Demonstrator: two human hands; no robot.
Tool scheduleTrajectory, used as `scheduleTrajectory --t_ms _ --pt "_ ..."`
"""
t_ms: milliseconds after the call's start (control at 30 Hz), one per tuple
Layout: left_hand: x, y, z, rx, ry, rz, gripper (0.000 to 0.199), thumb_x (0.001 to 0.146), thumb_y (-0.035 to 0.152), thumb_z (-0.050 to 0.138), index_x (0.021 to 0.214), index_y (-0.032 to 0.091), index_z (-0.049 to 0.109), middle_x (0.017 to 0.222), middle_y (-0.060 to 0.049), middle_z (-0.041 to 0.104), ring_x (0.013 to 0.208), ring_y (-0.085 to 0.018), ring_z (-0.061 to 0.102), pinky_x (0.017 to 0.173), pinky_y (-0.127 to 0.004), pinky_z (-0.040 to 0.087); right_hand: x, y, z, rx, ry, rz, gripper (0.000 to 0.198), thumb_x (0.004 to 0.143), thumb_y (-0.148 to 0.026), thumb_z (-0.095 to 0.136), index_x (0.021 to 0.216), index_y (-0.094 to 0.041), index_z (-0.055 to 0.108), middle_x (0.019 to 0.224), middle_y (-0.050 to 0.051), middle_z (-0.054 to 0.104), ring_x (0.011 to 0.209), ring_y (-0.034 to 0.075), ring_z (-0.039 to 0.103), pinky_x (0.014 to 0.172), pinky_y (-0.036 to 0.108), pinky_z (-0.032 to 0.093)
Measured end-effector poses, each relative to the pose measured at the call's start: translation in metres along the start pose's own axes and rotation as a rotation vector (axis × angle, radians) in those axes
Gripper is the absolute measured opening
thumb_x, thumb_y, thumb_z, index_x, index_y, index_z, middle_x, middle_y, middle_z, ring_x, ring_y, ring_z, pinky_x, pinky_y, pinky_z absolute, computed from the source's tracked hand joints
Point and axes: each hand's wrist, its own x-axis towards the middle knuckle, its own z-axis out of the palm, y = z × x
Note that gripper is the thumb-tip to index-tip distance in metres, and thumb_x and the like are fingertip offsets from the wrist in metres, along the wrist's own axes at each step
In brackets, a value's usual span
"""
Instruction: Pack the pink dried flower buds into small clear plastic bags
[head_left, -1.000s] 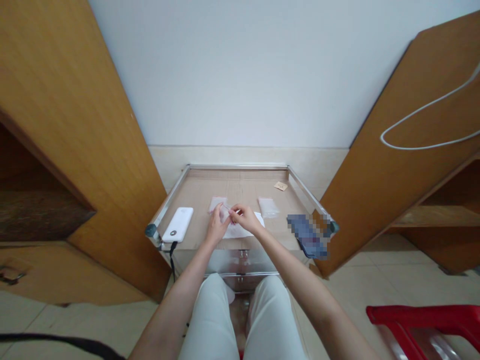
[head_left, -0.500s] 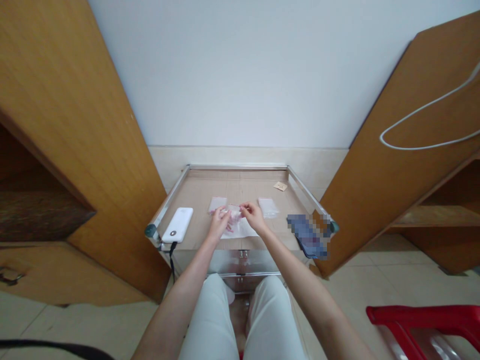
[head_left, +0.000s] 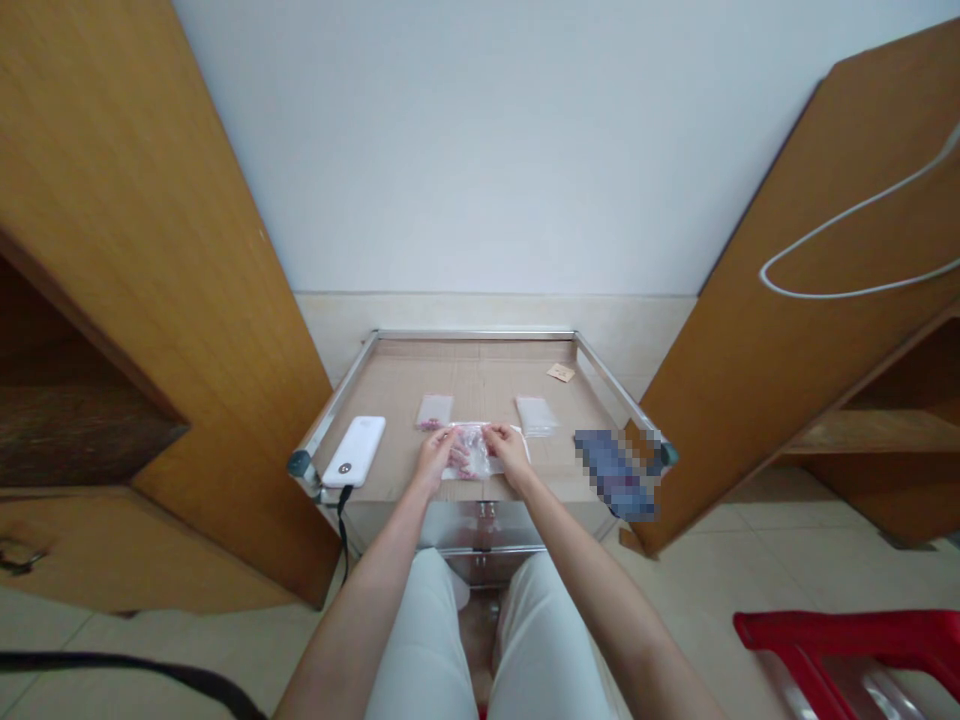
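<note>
Between my two hands is a clear plastic bag [head_left: 470, 462] with small pinkish-red pieces in it, lying low over the table's front part. My left hand [head_left: 435, 458] pinches its left upper edge. On the opposite side, the fingers of my right hand [head_left: 510, 452] are closed on the bag's right upper edge. Just beyond my left hand lies a small clear packet [head_left: 435, 410] with pinkish-red bits along its bottom. Beyond my right hand rests a stack of small clear bags [head_left: 535, 417]. What the pieces are is too small to tell.
A white power bank [head_left: 355, 452] with a black cable lies at the table's left. A blurred dark-blue object [head_left: 616, 475] is at the right edge, and a small tan card [head_left: 561, 372] farther back. Metal rails [head_left: 476, 334] border the tabletop; a red stool [head_left: 855, 632] stands lower right.
Both hands have come down and nearer to me, and now hold the bag at both sides. The pinkish-red bits in the small left packet now show, clear of my left hand.
</note>
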Motion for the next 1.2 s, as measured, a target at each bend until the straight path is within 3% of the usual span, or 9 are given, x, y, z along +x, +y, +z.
scheduleTrajectory --t_ms 100,567,833,1200 --pt "0.0 -0.002 -0.002 -0.039 0.012 -0.002 0.04 0.056 0.047 0.061 0.078 0.015 0.053 0.052 0.002 0.058 0.04 -0.01 0.054 0.038 -0.019 0.041 -0.003 0.006 -0.001 0.019 -0.026 -0.004 0.025 0.063 -0.039 0.056 0.057 -0.015 0.052 0.046 -0.005 0.044 0.042 0.006 0.037 0.042 0.02 0.028" --pt "0.005 -0.007 -0.004 -0.044 -0.036 -0.031 0.035 0.046 0.042 0.07 0.063 0.012 0.06 0.055 0.0 0.06 0.05 -0.009 0.053 0.048 -0.021 0.043 -0.006 0.014 -0.007 -0.032 -0.106 -0.02 0.028 0.063 -0.043 0.057 0.06 -0.015 0.054 0.049 -0.004 0.045 0.045 0.007 0.036 0.044 0.02 0.028" --pt "0.005 -0.008 -0.005 -0.07 0.004 -0.027 0.034 0.046 0.039 0.071 0.068 0.013 0.064 0.065 -0.002 0.064 0.056 -0.01 0.055 0.055 -0.022 0.044 -0.006 0.011 -0.006 -0.05 -0.113 0.002 0.031 0.062 -0.045 0.057 0.056 -0.015 0.053 0.047 -0.004 0.045 0.043 0.007 0.037 0.044 0.02 0.028" --pt "0.005 -0.008 -0.005 -0.044 0.049 -0.028 0.033 0.045 0.036 0.071 0.066 0.013 0.065 0.062 -0.002 0.063 0.054 -0.01 0.054 0.053 -0.021 0.042 -0.006 0.012 -0.007 -0.02 -0.102 0.01 0.025 0.061 -0.039 0.059 0.054 -0.016 0.053 0.047 -0.005 0.046 0.043 0.007 0.037 0.044 0.02 0.028"
